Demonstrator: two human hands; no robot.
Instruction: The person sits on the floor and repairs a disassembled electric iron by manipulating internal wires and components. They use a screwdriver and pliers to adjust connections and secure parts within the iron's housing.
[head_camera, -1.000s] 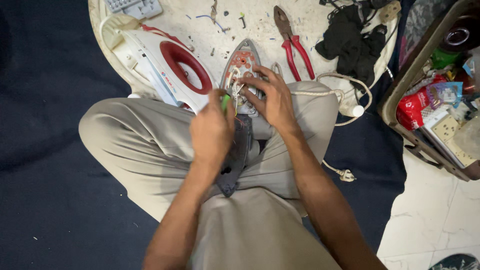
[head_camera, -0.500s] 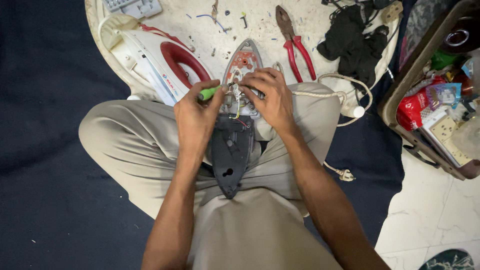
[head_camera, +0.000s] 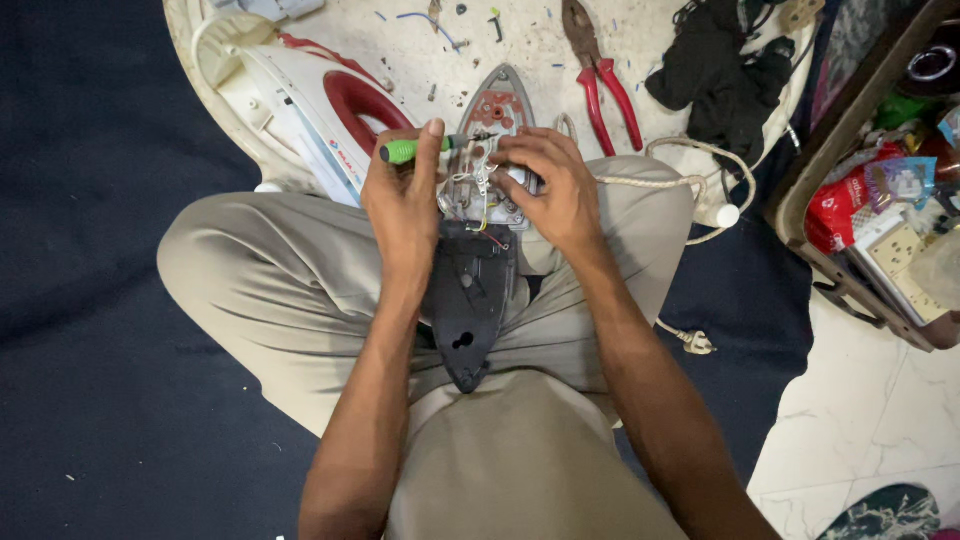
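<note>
Seen from above, cross-legged on a dark blue floor mat (head_camera: 90, 300) in beige trousers (head_camera: 280, 300). Left hand (head_camera: 405, 205) closed around a green-handled screwdriver (head_camera: 415, 150), thumb up over the handle, shaft pointing right into the wiring of an opened iron base (head_camera: 490, 160). Right hand (head_camera: 555, 185) curled over the base's right side, fingers pinching at the white wires near the screwdriver tip. Base propped on the lap, nose pointing away, with a dark pointed plate (head_camera: 468, 305) lying below it between the thighs. Just left, a white and red iron shell (head_camera: 310, 110) on a round pale board (head_camera: 520, 35). Red-handled pliers (head_camera: 600, 70) further back. Cluttered brown tray (head_camera: 800, 190) at right.
</note>
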